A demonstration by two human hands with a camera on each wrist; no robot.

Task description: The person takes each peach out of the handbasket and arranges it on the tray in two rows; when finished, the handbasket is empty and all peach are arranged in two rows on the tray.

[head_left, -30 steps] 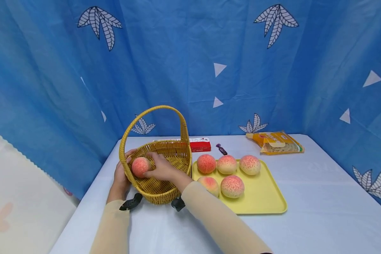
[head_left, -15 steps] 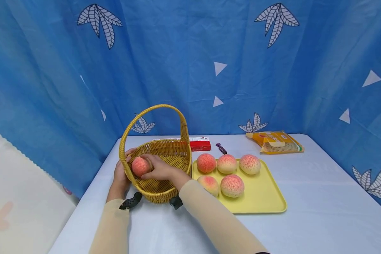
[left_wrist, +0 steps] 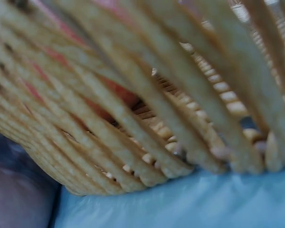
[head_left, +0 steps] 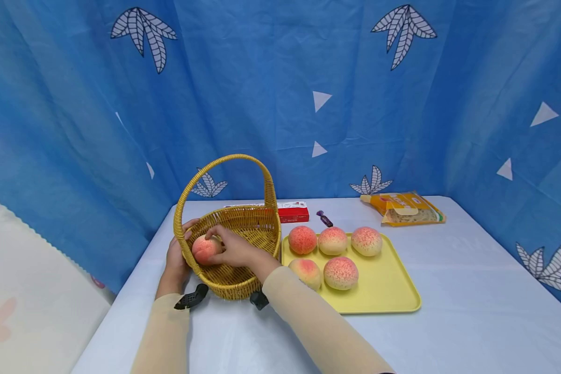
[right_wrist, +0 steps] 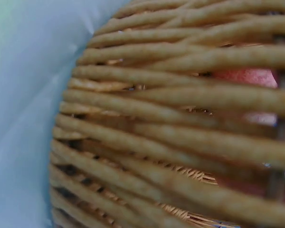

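A yellow wicker basket [head_left: 236, 291] with a tall arched handle stands at the left of the table. Inside, against its left wall, sits a pink peach [head_left: 203, 250], pinched by my right hand [head_left: 236, 249], which reaches in over the near right rim. My left hand [head_left: 176, 259] grips the basket's left side from outside, partly hidden by the handle. Close up in the left wrist view is the basket's woven wall [left_wrist: 133, 133], with red showing through its gaps. In the right wrist view the peach [right_wrist: 249, 77] shows pink behind the weave.
Right of the basket lies a yellow tray [head_left: 383, 285] bearing several peaches [head_left: 341, 272]. Behind are a red and white box [head_left: 293, 213], a purple-wrapped candy [head_left: 324, 218] and an orange food bag [head_left: 409, 209]. A blue curtain [head_left: 280, 104] hangs behind the table.
Within the basket the peach has turned, so that a paler, creased side shows. My right fingers have shifted over its top. The left hand and basket stay in place.
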